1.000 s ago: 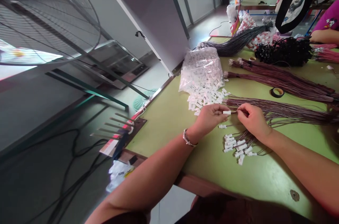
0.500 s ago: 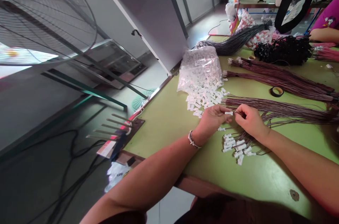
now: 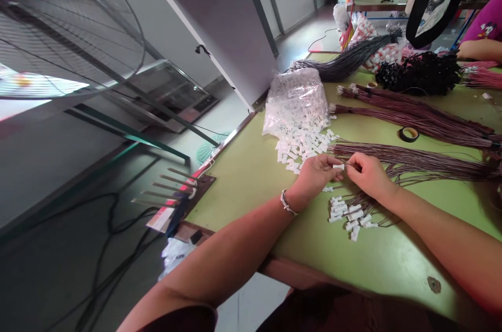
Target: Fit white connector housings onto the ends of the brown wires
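Head view, left hand: the left hand (image 3: 314, 175) sits just right of the frame's centre, thumb and fingertips pinching a small white connector (image 3: 338, 167); a bracelet (image 3: 287, 204) circles the wrist.
Head view, right hand: the right hand (image 3: 368, 175) is just to the right of it, with the fingers closed in a pinch on the end of a thin wire (image 3: 350, 166), which meets the connector between the two hands.
Wire source: the wire belongs to a reddish-brown wire bundle (image 3: 411, 157) running off toward the right edge.
Below the hands: a small cluster of fitted connectors (image 3: 349, 214) lies on the green worktop (image 3: 251, 170), each on a wire end.
Above the hands: a clear bag of connectors (image 3: 296, 99) spills a loose pile (image 3: 304, 144) toward the left hand.
Right of centre: a tape roll (image 3: 409, 134) lies between two more wire bundles.
Upper right: a grey wire bundle (image 3: 345, 60), a heap of black parts (image 3: 419, 73) and a co-worker's arm (image 3: 478, 49).
Upper left: a large fan guard (image 3: 66, 23) stands beside the worktop.
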Demonstrator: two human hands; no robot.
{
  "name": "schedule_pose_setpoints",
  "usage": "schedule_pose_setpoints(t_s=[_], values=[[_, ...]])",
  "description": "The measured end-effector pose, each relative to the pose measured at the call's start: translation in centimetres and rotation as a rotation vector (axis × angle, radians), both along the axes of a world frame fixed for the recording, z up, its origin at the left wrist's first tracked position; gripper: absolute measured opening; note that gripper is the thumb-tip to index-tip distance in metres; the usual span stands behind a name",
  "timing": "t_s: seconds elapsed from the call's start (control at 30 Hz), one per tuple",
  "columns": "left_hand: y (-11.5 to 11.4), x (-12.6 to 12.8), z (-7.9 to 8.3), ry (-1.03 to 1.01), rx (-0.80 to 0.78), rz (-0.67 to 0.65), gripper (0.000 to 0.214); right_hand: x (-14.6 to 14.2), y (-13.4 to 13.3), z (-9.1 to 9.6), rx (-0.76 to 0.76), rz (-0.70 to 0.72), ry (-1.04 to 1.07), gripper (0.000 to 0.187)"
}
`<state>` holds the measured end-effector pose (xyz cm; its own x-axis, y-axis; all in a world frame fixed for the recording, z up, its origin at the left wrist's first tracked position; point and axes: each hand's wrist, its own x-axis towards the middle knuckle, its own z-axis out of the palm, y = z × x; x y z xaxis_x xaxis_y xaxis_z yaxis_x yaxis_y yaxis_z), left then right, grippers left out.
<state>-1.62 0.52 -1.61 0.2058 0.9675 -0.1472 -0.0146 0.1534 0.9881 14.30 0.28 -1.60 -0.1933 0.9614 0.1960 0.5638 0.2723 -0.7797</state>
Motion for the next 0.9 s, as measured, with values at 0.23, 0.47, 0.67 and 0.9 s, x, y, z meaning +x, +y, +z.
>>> schedule_pose_setpoints(t_s=[0.23,0.47,0.67,0.9], values=[[0.0,-0.3,-0.1,-0.015,-0.001,-0.034,0.014,0.1,-0.1,0.1,-0.018,-0.016,-0.057,0.008],[0.0,-0.2,0.2,-0.012,-0.015,-0.042,0.013,-0.2,0.0,0.2,0.031,0.020,-0.130,0.011],[0.2,-0.2,-0.1,0.021,0.012,-0.072,0.012,-0.1,-0.1,0.0,0.033,0.036,-0.125,0.012],[-0.5,-1.5,0.6,0.242,0.036,-0.240,0.007,0.9,0.2,0.4,-0.152,0.158,0.029,0.011]])
